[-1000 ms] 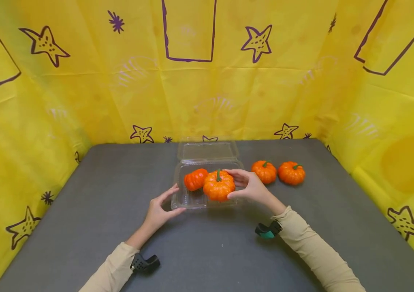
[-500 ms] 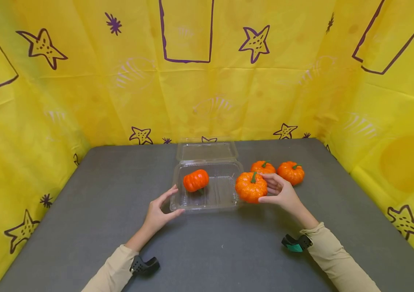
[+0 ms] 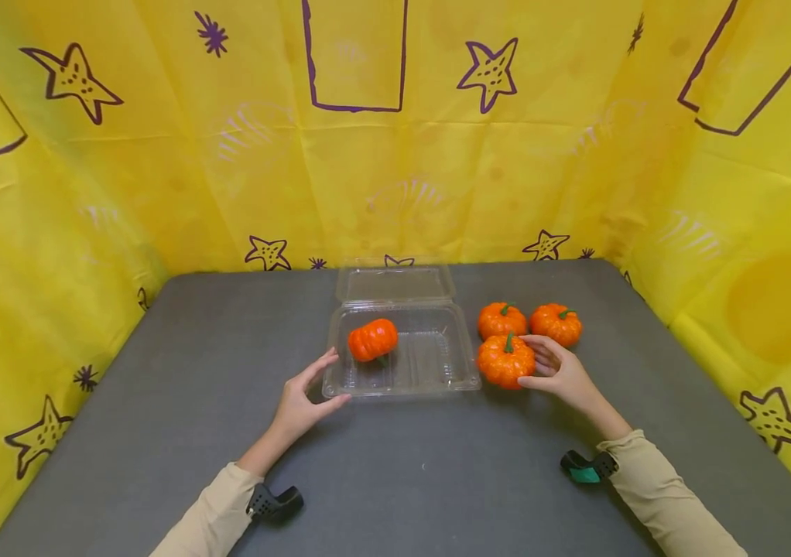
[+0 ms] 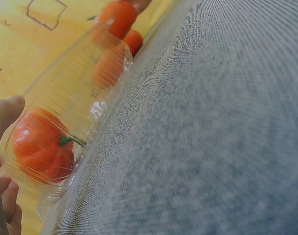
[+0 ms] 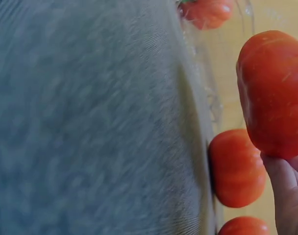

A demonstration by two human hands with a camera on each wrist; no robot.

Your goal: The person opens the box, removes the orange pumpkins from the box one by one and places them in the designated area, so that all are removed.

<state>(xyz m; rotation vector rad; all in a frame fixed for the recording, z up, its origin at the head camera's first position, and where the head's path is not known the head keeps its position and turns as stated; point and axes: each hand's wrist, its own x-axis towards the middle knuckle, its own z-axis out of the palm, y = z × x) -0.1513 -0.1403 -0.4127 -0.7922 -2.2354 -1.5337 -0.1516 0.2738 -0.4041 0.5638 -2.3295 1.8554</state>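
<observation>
A small orange pumpkin (image 3: 505, 362) with a green stem is held in my right hand (image 3: 566, 381), the thumb and fingers around its right side. The right wrist view shows this pumpkin (image 5: 276, 93) raised off the tabletop. My left hand (image 3: 298, 406) rests with spread thumb and fingers at the left front corner of a clear plastic clamshell container (image 3: 430, 391). Its lid (image 3: 395, 285) is folded back. Inside, at the left, another pumpkin (image 3: 373, 340) lies on its side, its stem (image 4: 73, 140) visible in the left wrist view.
Right of the container, two more pumpkins stand on the grey table (image 3: 395, 480), one pumpkin (image 3: 501, 319) behind the held one and another pumpkin (image 3: 556, 325) farther right. Yellow cloth (image 3: 368, 186) with drawn stars walls off the back and both sides.
My right hand has carried its pumpkin rightward from over the container to beside the container's right edge. The left hand, the container and the pumpkin inside stay in place.
</observation>
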